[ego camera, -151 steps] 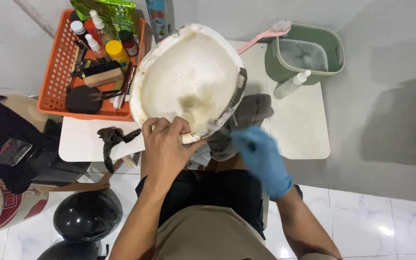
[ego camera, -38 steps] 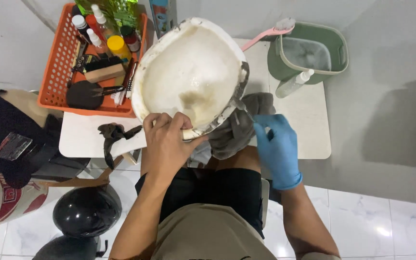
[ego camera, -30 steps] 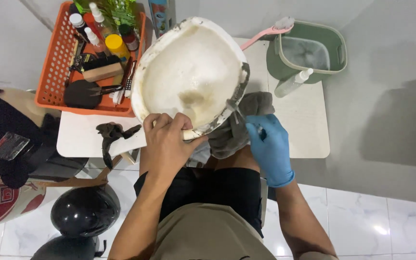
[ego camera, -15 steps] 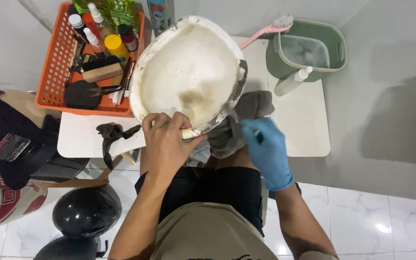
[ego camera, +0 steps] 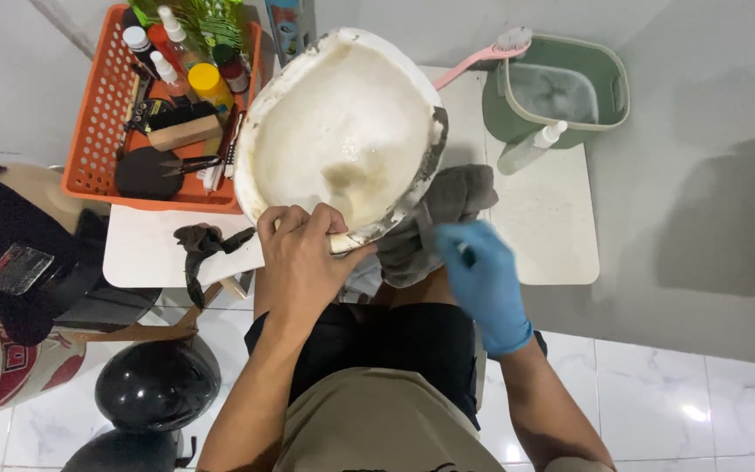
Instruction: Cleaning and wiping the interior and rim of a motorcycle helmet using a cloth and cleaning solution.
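The stained white shell is gripped at its near rim by the bare left hand, fingers clamped. The gloved right hand, fingers loosely curled and empty, is held just right of a grey cloth. An orange basket is seen beyond the left hand, a green tub beyond the right.

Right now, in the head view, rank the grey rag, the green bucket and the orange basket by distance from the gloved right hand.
From the right hand:
1. Grey rag, just above, beside it.
2. Green bucket, up and right.
3. Orange basket, far left, past the white shell.

stained white helmet liner tilted, hollow up, on table.
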